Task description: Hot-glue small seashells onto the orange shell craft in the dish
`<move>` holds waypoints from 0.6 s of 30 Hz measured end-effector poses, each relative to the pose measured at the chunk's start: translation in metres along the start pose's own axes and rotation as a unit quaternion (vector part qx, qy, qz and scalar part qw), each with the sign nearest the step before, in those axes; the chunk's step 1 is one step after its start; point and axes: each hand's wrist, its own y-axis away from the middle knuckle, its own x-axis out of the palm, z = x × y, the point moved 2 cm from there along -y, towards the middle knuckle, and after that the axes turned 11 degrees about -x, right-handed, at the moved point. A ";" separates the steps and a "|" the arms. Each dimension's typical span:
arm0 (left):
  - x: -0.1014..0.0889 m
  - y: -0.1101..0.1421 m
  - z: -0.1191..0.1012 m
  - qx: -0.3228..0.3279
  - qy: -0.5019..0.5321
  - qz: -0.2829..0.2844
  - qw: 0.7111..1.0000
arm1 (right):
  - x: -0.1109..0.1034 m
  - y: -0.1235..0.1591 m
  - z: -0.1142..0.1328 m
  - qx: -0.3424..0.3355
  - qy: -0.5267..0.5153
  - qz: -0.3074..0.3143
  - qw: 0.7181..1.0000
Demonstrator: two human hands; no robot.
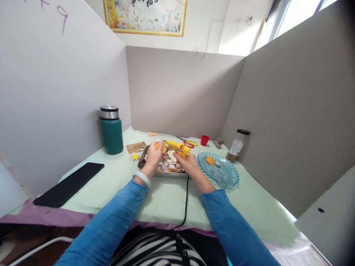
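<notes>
My right hand (pixel 188 162) is wrapped round the handle of a yellow glue gun (pixel 177 146), whose nozzle points left. A black cord (pixel 186 203) runs down from it over the table's front edge. In my left hand (pixel 153 157) is an orange disc (pixel 164 148), partly hidden by my fingers and close to the nozzle. Whether the nozzle touches the disc I cannot tell. Both hands are above a metal tray (pixel 172 174) that holds many small shells and pieces.
At right lies a blue glass plate (pixel 222 177) with an orange disc (pixel 210 160) on it. Behind are scissors (pixel 191 143), a red cup (pixel 204 140) and a lidded jar (pixel 237 146). A green bottle (pixel 111 133) and a black phone (pixel 69 184) are at left. Grey partitions (pixel 180 88) enclose the table.
</notes>
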 end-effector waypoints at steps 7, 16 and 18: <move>0.001 0.001 -0.001 0.002 0.000 0.016 1.000 | 0.001 0.000 -0.001 -0.025 0.051 0.005 0.998; 0.002 0.001 -0.001 0.004 -0.007 0.025 1.000 | 0.002 0.000 -0.003 -0.033 0.054 0.007 0.998; 0.002 0.001 -0.001 0.006 -0.007 0.026 1.000 | 0.002 0.000 -0.004 -0.034 0.042 0.009 0.998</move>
